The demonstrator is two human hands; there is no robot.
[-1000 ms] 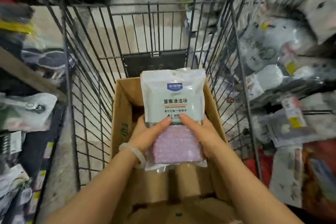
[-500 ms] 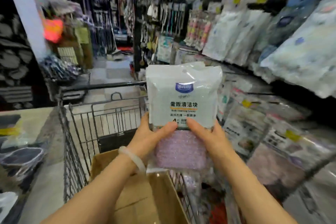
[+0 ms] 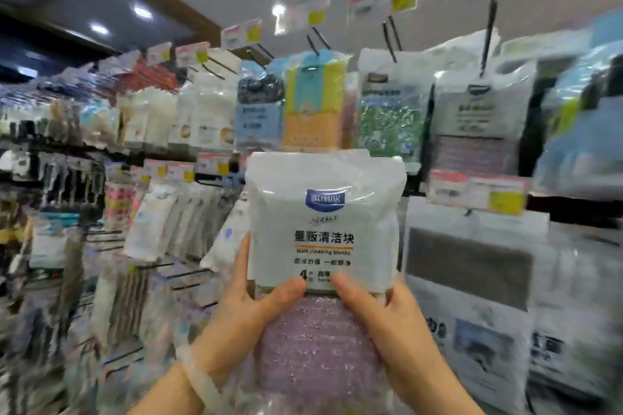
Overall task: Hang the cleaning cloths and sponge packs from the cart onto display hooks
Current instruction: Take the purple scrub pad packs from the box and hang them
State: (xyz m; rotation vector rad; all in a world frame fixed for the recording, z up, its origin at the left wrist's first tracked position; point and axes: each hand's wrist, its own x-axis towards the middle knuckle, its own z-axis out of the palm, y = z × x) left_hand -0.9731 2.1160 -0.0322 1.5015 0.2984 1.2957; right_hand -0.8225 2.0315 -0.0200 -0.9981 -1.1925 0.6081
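Observation:
A sponge pack [image 3: 325, 212] with a white top, blue logo and purple lower half stands upright in front of me. My left hand [image 3: 242, 310] grips its lower left side, thumb on the front. My right hand [image 3: 381, 320] grips its lower right side, thumb also on the front. Display hooks [image 3: 487, 34] jut out above, loaded with hanging packs. A similar white and purple pack [image 3: 478, 118] hangs at the upper right. The cart is out of view.
Shelving full of hanging cleaning goods fills the view. Colourful cloth packs [image 3: 313, 101] hang straight above the held pack. Price tags [image 3: 478, 190] line the rail on the right. A large grey-panelled pack [image 3: 468, 266] hangs just right of my hands.
Both hands have lifted the sponge pack out of the cart's box and up towards the hook wall. My view swung from the cart up to the shelves.

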